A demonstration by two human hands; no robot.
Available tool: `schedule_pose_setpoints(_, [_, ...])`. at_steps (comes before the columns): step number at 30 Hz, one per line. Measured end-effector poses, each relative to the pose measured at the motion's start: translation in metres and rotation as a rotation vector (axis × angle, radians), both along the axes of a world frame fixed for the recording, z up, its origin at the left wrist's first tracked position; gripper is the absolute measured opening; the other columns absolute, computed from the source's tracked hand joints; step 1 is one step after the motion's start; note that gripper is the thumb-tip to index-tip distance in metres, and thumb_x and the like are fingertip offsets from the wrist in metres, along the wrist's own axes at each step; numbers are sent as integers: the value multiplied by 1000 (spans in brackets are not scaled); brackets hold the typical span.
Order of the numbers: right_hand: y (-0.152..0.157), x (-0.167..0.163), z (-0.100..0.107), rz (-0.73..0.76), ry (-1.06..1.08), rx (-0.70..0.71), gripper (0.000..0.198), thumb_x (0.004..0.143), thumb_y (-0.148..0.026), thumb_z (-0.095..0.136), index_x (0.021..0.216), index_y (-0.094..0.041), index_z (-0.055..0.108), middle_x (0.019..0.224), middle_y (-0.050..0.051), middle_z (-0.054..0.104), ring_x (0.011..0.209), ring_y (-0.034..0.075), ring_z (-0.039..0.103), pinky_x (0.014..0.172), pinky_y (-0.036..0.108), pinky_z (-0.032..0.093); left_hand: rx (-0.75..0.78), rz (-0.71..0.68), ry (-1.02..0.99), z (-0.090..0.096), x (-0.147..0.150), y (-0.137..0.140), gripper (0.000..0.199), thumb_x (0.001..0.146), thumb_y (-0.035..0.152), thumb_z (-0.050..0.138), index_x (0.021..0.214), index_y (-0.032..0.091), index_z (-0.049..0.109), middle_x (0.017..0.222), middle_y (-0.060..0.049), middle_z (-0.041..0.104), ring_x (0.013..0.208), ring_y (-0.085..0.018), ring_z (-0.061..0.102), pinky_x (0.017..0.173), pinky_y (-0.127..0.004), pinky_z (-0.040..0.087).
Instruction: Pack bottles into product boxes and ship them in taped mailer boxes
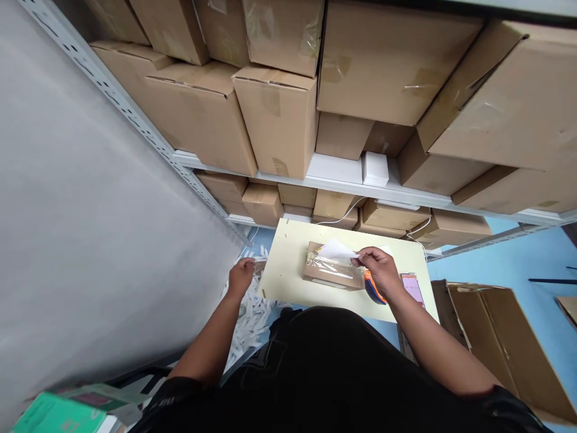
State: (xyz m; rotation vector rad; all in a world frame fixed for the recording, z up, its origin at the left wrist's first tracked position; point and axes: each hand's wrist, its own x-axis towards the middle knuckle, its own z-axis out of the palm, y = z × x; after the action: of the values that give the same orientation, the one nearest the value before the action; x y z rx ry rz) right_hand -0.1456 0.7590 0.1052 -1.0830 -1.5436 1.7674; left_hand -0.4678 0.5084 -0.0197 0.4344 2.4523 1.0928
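A small cardboard box (333, 276) with shiny clear tape across it lies on the pale yellow table (288, 252). My right hand (378, 270) pinches the edge of a white paper sheet (336, 248) just above the box top. Under that hand, partly covered, is an orange and dark blue object (373, 291), perhaps a tape dispenser. Beyond the table's left edge, my left hand (241, 278) is closed, thumb against fingers. A thin, partly see-through piece seems to stick out from its fingertips, too small to name.
White paper scraps (255, 319) cover the floor left of the table. A phone with a pink screen (412, 287) lies at the table's right. Shelves hold many cartons (274, 120) and a small white box (375, 168). An open carton (505, 337) stands at right.
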Motion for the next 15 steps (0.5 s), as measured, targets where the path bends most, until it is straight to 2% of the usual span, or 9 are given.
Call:
schedule_pose_setpoints(2, [0,1,2,73,-5,8,18,76,-39,80,82,-23,75,74,1,73,77,20,71,81,34,53,96,-111,-120,16,21,29,37,85,49,57,97,19,74,92,-7,78,83,-23,72,75,-34,57])
schedule_pose_setpoints(3, [0,2,4,117,1,10,15,77,-37,79,82,-23,76,74,1,74,76,19,71,80,34,53,204,-208,-283,26,34,44,42,87,53,57,100,17,74,93,-9,78,81,-22,72,72,-32,56])
schedule_pose_setpoints(5, [3,4,7,196,16,14,11,77,-32,75,83,-22,76,75,1,73,75,18,69,78,33,52,337,-393,-572,49,60,72,49,87,62,59,94,16,74,89,-10,76,74,-19,69,65,-30,53])
schedule_pose_setpoints(7, [6,6,8,240,22,14,10,75,-27,72,83,-22,77,77,0,73,76,18,66,77,31,50,402,-495,-693,69,81,93,46,84,61,66,84,16,72,76,-6,71,64,-15,63,61,-27,49])
schedule_pose_setpoints(9, [11,8,5,240,26,0,13,72,-24,71,83,-22,77,80,1,73,77,18,65,76,31,49,426,-520,-684,82,95,108,38,78,54,75,80,16,70,67,-1,65,59,-13,58,59,-25,46])
schedule_pose_setpoints(11, [15,11,-4,202,31,-41,15,70,-27,70,82,-21,77,81,2,73,76,18,63,73,30,48,419,-486,-613,86,104,117,33,74,49,78,78,17,68,65,2,62,57,-12,56,58,-25,45])
schedule_pose_setpoints(15, [23,10,-38,47,-60,-63,18,72,-37,74,81,-21,73,77,1,70,69,16,58,67,29,45,330,-359,-437,73,118,125,28,80,48,70,75,20,66,64,3,62,58,-13,57,60,-26,45])
